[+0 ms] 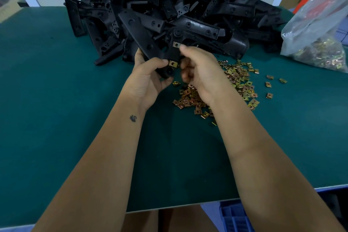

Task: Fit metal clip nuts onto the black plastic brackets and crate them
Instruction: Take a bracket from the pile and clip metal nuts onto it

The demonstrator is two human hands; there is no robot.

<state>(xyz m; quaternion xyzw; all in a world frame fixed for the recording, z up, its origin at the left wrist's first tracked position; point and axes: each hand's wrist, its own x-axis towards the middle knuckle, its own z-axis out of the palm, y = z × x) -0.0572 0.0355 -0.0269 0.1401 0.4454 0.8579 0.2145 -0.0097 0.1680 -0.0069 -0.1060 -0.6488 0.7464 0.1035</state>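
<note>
My left hand [150,77] grips the bracket [148,43]. My right hand [197,69] pinches a clip nut [177,44]. I should push it straight on, all the way.

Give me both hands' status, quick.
Left hand: grips the black bracket.
Right hand: fingers curled, fingertip on the upper clip nut; any grip cannot be told.

Both bare forearms are reaching in from six o'clock, converging toward twelve. The left hand [148,79] is curling its fingers [163,61] into a grip; the right hand [197,70] is pinching just beside it.
</note>
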